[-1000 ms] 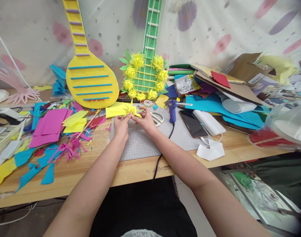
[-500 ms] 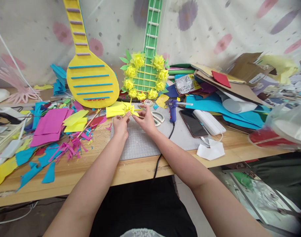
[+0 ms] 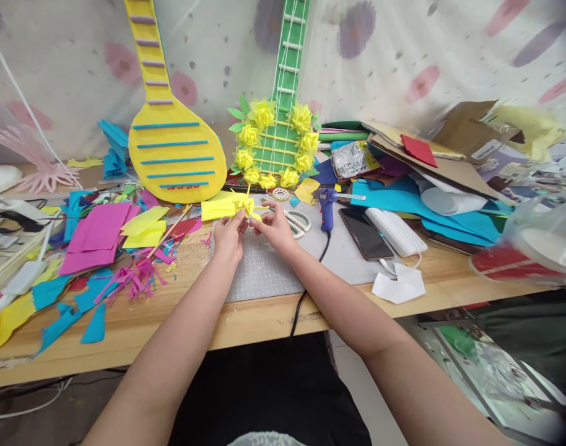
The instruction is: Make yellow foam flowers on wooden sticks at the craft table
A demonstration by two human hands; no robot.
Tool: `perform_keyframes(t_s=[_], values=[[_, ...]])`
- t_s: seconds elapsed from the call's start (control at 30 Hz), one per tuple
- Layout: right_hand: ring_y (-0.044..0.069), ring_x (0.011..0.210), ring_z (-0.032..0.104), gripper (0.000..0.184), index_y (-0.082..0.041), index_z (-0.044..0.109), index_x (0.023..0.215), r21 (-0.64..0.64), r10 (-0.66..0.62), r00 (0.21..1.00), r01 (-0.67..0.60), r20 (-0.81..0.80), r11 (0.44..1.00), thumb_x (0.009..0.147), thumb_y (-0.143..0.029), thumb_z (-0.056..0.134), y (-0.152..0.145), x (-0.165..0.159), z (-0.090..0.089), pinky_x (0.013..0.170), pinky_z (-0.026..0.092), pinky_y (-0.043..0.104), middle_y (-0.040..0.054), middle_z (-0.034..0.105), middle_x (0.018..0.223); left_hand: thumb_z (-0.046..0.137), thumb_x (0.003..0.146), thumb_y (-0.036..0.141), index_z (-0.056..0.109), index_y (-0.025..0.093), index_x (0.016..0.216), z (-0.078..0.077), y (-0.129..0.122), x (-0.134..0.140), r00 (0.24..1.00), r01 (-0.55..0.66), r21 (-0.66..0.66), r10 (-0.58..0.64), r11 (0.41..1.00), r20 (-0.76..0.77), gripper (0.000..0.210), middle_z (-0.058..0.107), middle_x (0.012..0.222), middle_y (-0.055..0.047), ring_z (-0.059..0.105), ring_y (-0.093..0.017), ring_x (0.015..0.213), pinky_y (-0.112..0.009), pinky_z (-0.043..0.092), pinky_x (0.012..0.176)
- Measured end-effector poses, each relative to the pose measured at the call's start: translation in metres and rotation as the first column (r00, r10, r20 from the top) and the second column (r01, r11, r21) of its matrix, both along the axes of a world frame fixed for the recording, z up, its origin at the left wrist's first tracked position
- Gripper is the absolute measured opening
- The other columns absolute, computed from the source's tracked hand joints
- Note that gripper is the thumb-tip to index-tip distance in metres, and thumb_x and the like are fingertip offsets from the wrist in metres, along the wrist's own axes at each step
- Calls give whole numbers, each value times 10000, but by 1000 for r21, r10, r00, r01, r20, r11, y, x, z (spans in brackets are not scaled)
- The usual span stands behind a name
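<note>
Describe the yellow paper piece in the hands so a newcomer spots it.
Find the green guitar-shaped cutout at the back of the table, then drop to the grey mat in front. Over its far-left part, the left hand and right hand hold a spiky yellow paper piece. Unlike the yellow flowers on the cutout or the yellow sheet alongside, it alone is hand-held.

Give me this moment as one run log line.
left hand: holding yellow flower | right hand: at same flower | glue gun: on mat, unheld
</note>
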State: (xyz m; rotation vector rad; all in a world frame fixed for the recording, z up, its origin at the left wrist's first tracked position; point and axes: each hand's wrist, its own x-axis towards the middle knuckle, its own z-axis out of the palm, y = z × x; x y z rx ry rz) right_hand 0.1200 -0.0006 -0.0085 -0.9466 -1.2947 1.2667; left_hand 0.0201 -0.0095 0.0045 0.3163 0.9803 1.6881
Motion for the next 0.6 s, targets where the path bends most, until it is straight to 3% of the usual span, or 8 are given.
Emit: perform_keyframes(t_s=[0.3,0.6], values=[[80,458,549,431,-227,327,972,-101,200,979,-202,-34,974,691,-360,626,-5,-3,2,449,450,200,-87,591,571,786,506,227,388,181,650,-3,3,-3,997,29,7,-29,1000,-68,426,578,599,41,541,-84,504,-251,428,581],[61,421,483,544,-226,328,969,-80,31,996,-37,-84,996,588,-326,703,-1,-4,-3,392,449,204,-141,433,556,780,499,178,366,188,661,1,0,0,997,14,5,-14,1000,-74,445,592,636,40,577,-89,569,-267,456,678]])
